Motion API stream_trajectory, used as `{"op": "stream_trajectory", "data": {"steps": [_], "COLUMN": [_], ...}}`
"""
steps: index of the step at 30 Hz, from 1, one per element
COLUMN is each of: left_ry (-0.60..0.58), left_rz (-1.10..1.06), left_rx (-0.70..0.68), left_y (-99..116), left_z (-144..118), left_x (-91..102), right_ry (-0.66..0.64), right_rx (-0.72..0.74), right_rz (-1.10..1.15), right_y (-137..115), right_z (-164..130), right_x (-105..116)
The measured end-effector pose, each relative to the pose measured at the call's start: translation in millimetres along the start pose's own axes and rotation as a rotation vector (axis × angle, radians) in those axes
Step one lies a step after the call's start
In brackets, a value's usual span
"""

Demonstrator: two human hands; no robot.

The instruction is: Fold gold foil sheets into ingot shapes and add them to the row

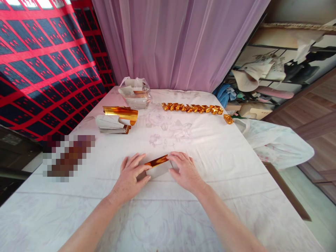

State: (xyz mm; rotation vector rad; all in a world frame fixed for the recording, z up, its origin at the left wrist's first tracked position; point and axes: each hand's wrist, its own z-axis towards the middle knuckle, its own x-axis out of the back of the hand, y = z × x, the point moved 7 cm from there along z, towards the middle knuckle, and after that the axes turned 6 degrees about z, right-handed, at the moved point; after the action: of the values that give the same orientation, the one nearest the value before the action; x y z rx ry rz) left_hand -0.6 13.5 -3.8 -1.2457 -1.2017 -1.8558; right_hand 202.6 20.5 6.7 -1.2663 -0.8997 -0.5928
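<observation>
A sheet of gold foil paper (156, 165), white on its back, lies on the white tablecloth (199, 147) in front of me, with its far edge folded over so the gold side shows. My left hand (131, 174) pinches its left end between thumb and fingers. My right hand (185, 170) presses flat on its right end. Both hands rest on the table, close together.
A stack of gold foil sheets (115, 119) with a curled top sheet lies at the left. Behind it stands a clear plastic bag (134, 92) of paper. A row of folded gold pieces (193, 108) stretches across the far side. A cluttered shelf (273, 77) stands at right.
</observation>
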Motion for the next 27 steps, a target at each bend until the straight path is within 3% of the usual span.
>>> {"op": "stream_trajectory", "data": {"steps": [6, 13, 19, 27], "left_ry": [0.004, -0.027, -0.074, -0.056], "left_rz": [-0.017, 0.022, 0.037, 0.043], "left_rx": [-0.045, -0.144, -0.145, -0.169], "left_y": [2.0, 7.8, 10.5, 9.6], "left_z": [-1.9, -3.6, -3.2, -7.2], "left_x": [0.1, 0.3, 0.7, 1.3], "right_ry": [-0.046, 0.081, 0.149, 0.279], "right_rx": [0.075, 0.251, 0.326, 0.413], "right_rz": [-0.053, -0.116, -0.181, -0.185], "right_y": [-9.1, -20.9, -28.3, -32.0], "right_z": [-0.9, -7.1, -10.9, -43.3], "right_x": [0.1, -0.2, 2.1, 12.8]}}
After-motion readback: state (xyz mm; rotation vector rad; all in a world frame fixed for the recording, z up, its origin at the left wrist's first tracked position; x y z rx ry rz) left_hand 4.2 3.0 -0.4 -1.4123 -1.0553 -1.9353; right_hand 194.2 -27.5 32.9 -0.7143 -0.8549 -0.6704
